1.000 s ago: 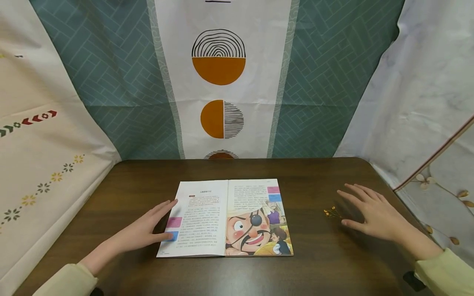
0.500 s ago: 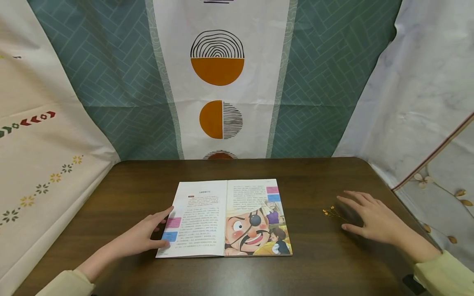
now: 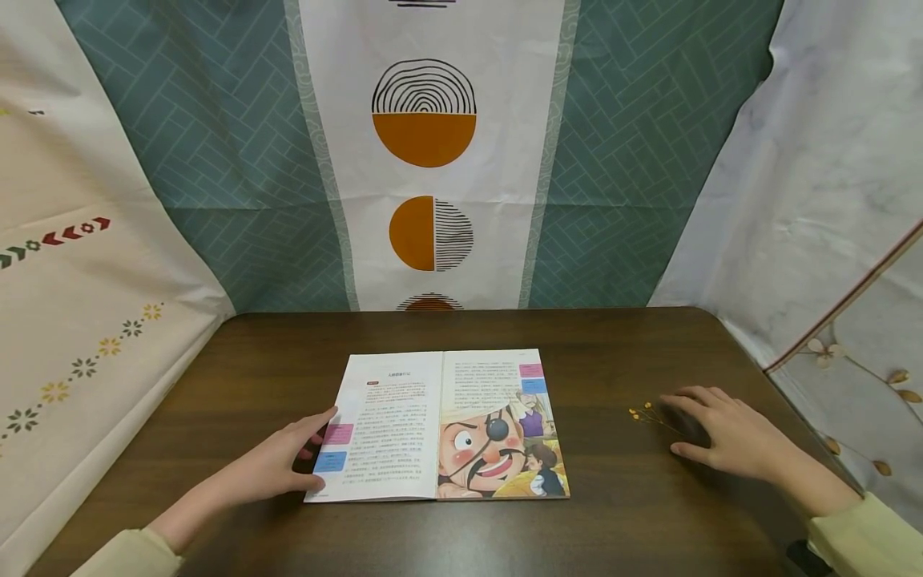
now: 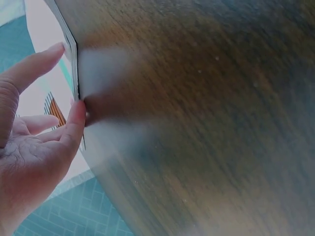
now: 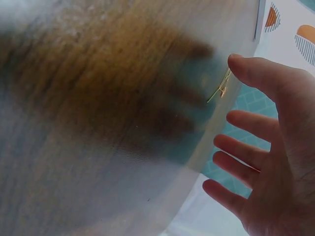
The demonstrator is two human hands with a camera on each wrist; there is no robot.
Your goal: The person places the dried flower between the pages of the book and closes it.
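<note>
An illustrated book (image 3: 392, 437) lies open on the dark wooden table, text on its left page and a cartoon pirate on the right. My left hand (image 3: 270, 465) rests at its left edge, the thumb over the lower left corner. In the left wrist view, thumb and fingers stand apart, fingertips right at the book's edge (image 4: 73, 69). Right of the book is a small sprig of yellow flowers (image 3: 646, 413), its stem running toward my right hand (image 3: 728, 433). The right wrist view shows that hand's fingers spread, with the thumb tip overlapping the sprig (image 5: 224, 87).
Brown tabletop (image 3: 461, 537) surrounds the book, with rounded far corners. A green and white patterned curtain (image 3: 252, 160) hangs behind it. Light cloths (image 3: 94, 264) with printed flowers close in the left side, and a marbled white cloth (image 3: 815, 200) the right.
My left hand has slid slightly down and left along the book's edge, its thumb now off the blue tab. My right hand has lowered, its fingers more bent beside the sprig.
</note>
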